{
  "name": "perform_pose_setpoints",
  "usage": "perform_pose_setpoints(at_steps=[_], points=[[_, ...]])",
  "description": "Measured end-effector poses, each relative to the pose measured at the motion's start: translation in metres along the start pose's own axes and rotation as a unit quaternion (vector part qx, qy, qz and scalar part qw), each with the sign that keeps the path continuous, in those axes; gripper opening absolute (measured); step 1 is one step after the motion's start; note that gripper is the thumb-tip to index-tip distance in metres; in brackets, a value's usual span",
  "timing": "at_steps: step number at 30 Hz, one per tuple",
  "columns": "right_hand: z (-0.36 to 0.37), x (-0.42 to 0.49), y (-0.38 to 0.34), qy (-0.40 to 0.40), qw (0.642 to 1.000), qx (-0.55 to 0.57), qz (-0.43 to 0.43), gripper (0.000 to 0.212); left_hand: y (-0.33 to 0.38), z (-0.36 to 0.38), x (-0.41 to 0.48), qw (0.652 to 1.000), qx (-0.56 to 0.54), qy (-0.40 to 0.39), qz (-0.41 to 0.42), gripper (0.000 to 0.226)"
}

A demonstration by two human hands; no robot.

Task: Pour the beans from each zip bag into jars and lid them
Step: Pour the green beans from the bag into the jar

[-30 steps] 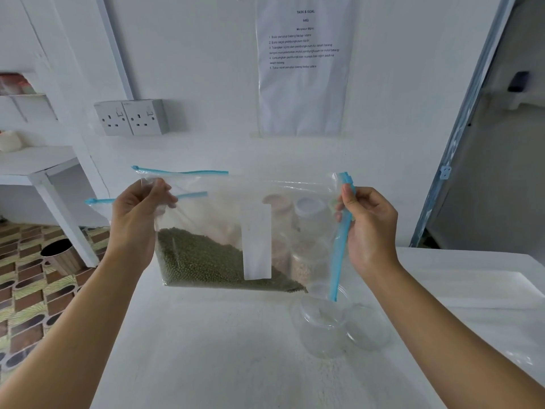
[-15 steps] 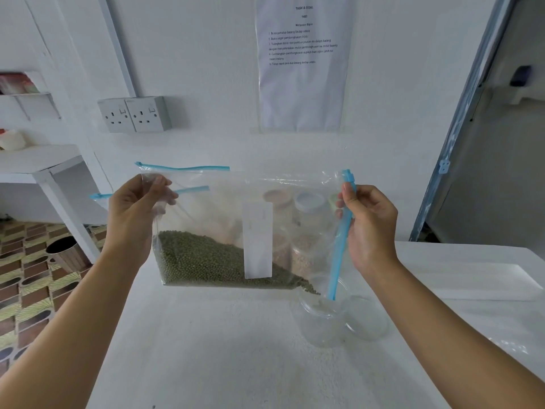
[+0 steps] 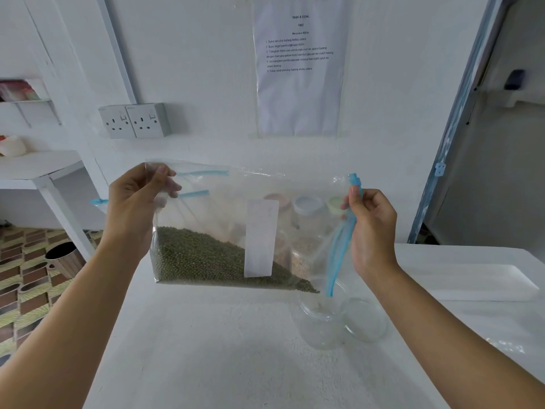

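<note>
Above a white table (image 3: 221, 349), a person holds a clear zip bag (image 3: 218, 208) turned on its side, its blue zip strip (image 3: 339, 246) running down the three o'clock edge. The left hand (image 3: 135, 202) pinches the bag's upper corner at ten o'clock between thumb and fingers. The right hand (image 3: 373, 225) grips the zip strip near its top, at two o'clock. Green beans (image 3: 206, 261) lie heaped along the bag's bottom edge, deepest at eight o'clock and thinning toward five o'clock, where the low corner hangs just over an open clear jar (image 3: 323, 317). A clear lid (image 3: 365, 320) lies on the table just beside the jar, at its three o'clock. Lidded jars (image 3: 306, 219) stand by the wall, seen through the plastic.
</note>
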State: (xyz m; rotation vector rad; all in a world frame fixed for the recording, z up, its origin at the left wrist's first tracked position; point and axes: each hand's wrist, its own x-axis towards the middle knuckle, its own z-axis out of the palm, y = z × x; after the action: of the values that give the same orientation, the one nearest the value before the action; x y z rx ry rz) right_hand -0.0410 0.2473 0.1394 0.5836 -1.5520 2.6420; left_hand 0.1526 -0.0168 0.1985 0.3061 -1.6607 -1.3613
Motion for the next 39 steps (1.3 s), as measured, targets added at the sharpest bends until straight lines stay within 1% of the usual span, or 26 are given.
perform_pose_setpoints(at_steps=[5, 11, 14, 23, 29, 39], points=[[-0.002, 0.0, -0.001, -0.005, 1.0, 0.003, 0.001, 0.03, 0.01, 0.002, -0.001, 1.0, -0.02, -0.002, -0.002, 0.019], [-0.003, 0.0, 0.003, 0.006, 0.996, 0.066, 0.054, 0.02, 0.013, 0.003, -0.001, 1.0, -0.028, 0.006, -0.009, 0.027], [-0.003, 0.001, 0.003, 0.011, 0.995, 0.072, 0.066, 0.02, 0.013, 0.003, -0.001, 0.999, -0.03, 0.004, -0.01, 0.032], [-0.007, 0.001, -0.002, -0.009, 0.995, 0.07, 0.073, 0.02, 0.015, 0.007, 0.003, 0.999, -0.038, -0.013, -0.002, 0.033], [-0.007, 0.002, -0.005, -0.011, 0.995, 0.062, 0.073, 0.025, 0.016, 0.007, 0.005, 0.999, -0.038, -0.01, -0.008, 0.035], [-0.005, 0.002, -0.005, -0.015, 0.996, 0.055, 0.066, 0.025, 0.017, 0.005, 0.008, 0.999, -0.036, -0.006, -0.007, 0.032]])
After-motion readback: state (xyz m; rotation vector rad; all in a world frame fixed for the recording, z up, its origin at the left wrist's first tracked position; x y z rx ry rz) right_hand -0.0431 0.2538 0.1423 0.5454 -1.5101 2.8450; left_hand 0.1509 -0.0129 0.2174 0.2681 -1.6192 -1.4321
